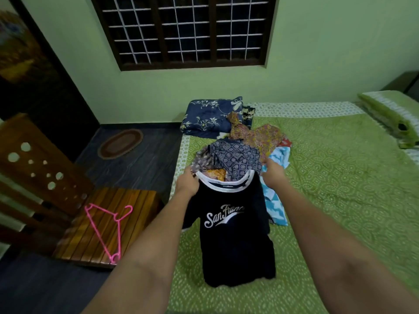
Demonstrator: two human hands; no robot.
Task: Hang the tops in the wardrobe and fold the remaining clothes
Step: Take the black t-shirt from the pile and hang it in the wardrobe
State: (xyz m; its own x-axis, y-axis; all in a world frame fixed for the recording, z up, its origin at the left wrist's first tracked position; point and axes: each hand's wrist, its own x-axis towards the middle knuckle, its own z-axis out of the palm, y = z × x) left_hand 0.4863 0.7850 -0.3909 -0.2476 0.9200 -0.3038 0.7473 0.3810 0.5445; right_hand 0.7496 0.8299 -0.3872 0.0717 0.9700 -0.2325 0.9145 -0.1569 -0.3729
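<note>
Low at centre frame, both hands hold up a navy T-shirt (235, 241) by its shoulders over the green bed (340, 177): left hand (188, 184) and right hand (273, 172) grip the fabric, fingers hidden behind it. Its print is cut off by a fold. A pink hanger (106, 227) lies at lower left.

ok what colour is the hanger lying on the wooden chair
Pink; the hanger lies flat on the slatted chair seat, clearest in the head view.

2 hands (229, 177), 1 navy tee (235, 234), 1 pink hanger (106, 230), 1 chair (68, 200), 1 pillow (392, 116), 1 rug (120, 143)
</note>
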